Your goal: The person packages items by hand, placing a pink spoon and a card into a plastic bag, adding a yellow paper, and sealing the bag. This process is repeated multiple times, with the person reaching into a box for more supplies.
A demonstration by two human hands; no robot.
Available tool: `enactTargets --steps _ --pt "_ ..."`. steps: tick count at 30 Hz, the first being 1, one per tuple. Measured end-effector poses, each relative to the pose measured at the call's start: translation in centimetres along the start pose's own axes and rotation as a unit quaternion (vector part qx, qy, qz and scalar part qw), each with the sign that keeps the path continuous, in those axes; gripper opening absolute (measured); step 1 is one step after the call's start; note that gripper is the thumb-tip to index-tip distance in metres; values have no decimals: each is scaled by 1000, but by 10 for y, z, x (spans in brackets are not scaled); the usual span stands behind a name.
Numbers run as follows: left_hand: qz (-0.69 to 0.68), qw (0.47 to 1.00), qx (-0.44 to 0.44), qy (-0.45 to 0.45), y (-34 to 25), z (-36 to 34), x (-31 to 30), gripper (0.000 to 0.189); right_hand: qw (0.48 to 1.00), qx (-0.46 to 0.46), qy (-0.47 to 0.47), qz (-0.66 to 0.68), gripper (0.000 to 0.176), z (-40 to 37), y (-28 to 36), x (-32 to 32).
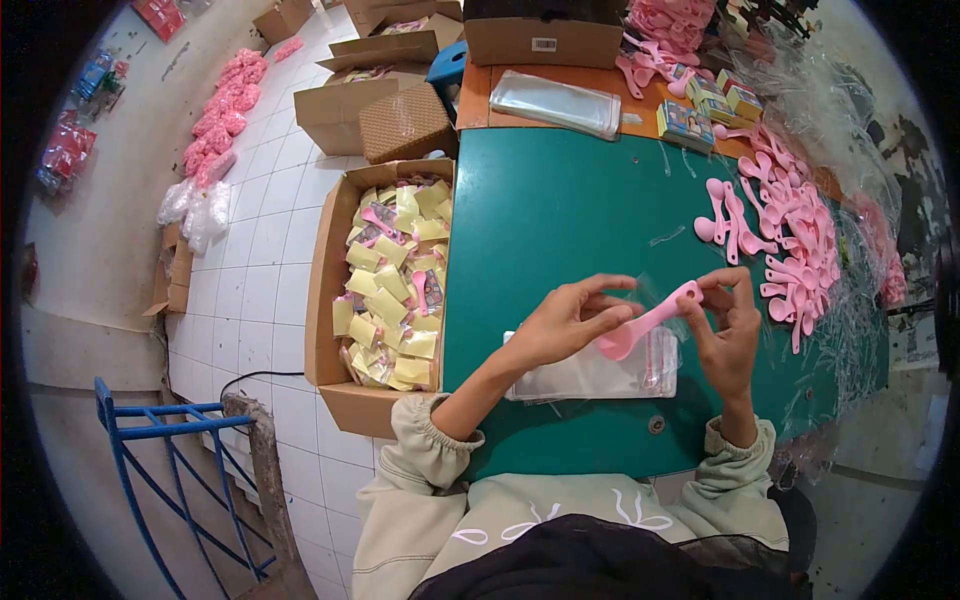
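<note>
A pink spoon [650, 322] slants over a stack of clear plastic bags [590, 380] near the front edge of the green table [550, 220]. My right hand [727, 325] pinches its handle end between thumb and fingers. Beside the bowl of the spoon is my left hand [578, 318], its fingers bent round a thin clear bag [655, 292] that is hard to make out. Many loose pink spoons [800, 225] lie heaped on the table to the right.
Left of the table, an open cardboard box [325, 300] holds many yellow-card packets with pink spoons. At the back are a brown box [545, 42], a plastic bag stack [555, 103] and small boxes [686, 125]. Crumpled film [865, 330] covers the right edge.
</note>
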State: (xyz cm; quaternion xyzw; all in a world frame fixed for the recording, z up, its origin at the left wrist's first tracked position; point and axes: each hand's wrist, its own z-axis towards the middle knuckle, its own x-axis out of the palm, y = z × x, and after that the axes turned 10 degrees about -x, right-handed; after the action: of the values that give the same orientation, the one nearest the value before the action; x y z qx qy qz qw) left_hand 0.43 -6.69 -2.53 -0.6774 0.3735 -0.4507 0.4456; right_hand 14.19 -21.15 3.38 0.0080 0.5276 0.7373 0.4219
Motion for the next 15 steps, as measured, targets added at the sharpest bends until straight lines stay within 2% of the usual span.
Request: enactTargets --steps 3,6,9,12,13,15 --pt "96 990 -84 59 -2 -2 -14 35 999 1 -38 32 20 3 1 -2" --pt "50 996 -71 34 -8 -7 -9 36 996 10 -41 76 24 3 -1 -3" --pt "25 999 1 31 -20 -9 -9 35 988 -78 114 68 40 9 -4 -6" --pt "-30 999 -20 -19 -25 -15 -10 30 950 -179 257 1 56 30 10 -1" --pt "-41 999 -8 -21 -28 -17 -11 30 931 -185 315 28 54 42 8 -6" --pt "-63 998 18 -26 -34 -21 -12 29 923 -169 313 147 50 82 -22 -16"
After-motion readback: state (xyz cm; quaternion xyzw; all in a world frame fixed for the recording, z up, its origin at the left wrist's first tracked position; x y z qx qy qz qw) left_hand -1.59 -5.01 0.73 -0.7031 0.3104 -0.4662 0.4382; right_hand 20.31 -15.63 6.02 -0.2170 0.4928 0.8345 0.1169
